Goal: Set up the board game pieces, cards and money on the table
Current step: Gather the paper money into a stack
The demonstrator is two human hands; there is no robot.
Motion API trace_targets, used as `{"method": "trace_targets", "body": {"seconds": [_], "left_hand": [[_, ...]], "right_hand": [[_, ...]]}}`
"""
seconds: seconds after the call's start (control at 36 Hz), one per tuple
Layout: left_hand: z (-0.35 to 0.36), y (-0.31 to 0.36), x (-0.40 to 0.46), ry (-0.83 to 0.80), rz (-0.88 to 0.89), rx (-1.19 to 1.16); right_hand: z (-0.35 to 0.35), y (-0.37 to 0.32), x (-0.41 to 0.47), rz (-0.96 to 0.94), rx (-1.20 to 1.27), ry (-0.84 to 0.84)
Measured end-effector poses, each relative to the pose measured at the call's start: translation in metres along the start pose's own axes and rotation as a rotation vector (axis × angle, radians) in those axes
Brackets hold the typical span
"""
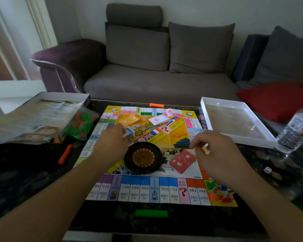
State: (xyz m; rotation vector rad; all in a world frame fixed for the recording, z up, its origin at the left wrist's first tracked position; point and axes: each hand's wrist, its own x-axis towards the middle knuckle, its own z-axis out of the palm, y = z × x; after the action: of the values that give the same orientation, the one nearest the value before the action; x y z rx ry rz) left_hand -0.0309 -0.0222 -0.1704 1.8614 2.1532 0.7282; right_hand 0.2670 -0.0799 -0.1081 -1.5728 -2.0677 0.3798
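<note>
- Board (147,187) lies flat mid-table, unfolded so every square shows.
- Left hand (112,138) pinches a small pale deck (129,132) over the board's far-left middle, probably bound for a card space.
- Right hand (212,147), fingers curled, seems to pinch something tiny; what, I cannot tell.
- Red deck (182,160) sits near right, just beside the black spinner wheel (143,157).
- White deck (159,119) rests at the far side.
</note>
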Motion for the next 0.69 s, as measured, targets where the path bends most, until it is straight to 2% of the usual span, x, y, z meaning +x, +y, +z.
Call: {"method": "trace_targets", "body": {"seconds": [0.11,0.25,0.42,0.69], "left_hand": [[0.004,-0.008,0.032,-0.050,-0.013,0.020],[0.013,-0.015,0.053,-0.255,-0.015,0.169],[0.018,-0.013,0.073,-0.258,-0.003,0.272],[0.015,-0.004,0.089,-0.421,-0.146,0.314]], "right_hand": [[0.023,-0.013,0.018,-0.022,0.016,-0.010],[0.042,-0.013,0.026,-0.046,-0.007,0.002],[0.055,-0.015,0.031,-0.042,-0.033,-0.071],[0.068,-0.017,0.031,-0.076,-0.031,-0.102]]}}
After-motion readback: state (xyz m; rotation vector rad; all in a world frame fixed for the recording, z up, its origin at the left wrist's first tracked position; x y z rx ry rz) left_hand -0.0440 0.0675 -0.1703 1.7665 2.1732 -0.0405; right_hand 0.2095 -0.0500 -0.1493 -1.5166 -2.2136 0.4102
